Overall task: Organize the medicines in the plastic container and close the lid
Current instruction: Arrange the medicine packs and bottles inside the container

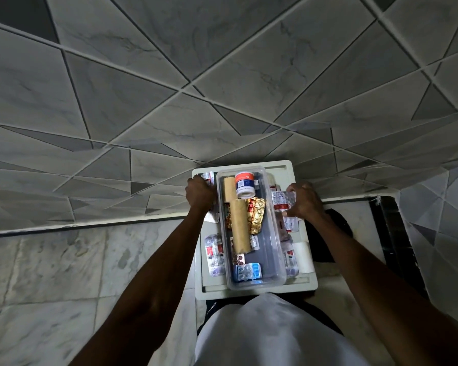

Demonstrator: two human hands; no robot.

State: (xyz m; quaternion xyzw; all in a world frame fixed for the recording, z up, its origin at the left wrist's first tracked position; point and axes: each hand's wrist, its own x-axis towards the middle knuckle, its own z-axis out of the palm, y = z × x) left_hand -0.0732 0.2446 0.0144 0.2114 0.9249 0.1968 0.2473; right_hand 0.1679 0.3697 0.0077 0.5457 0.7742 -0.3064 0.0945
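Reaching over a small white table [299, 287], both hands at work outside a clear plastic container [249, 223]. Container centred on table, long axis running away from body, open, no lid identified. Right hand [306, 200] curled onto blister strips [284, 200] just right of container wall, apparently gripping. Left hand [197, 191] closed over strips at far left corner; grip itself hidden. Inside: white bottle [245, 184], tan rolls [238, 225], gold foil pack [255, 213], blue strip [246, 272]. Loose strips both flanks. Judged: right hand nearer; lift leftward over wall. Tiled wall beyond, marble floor below.

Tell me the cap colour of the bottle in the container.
Orange cap, on a white bottle, in the head view.
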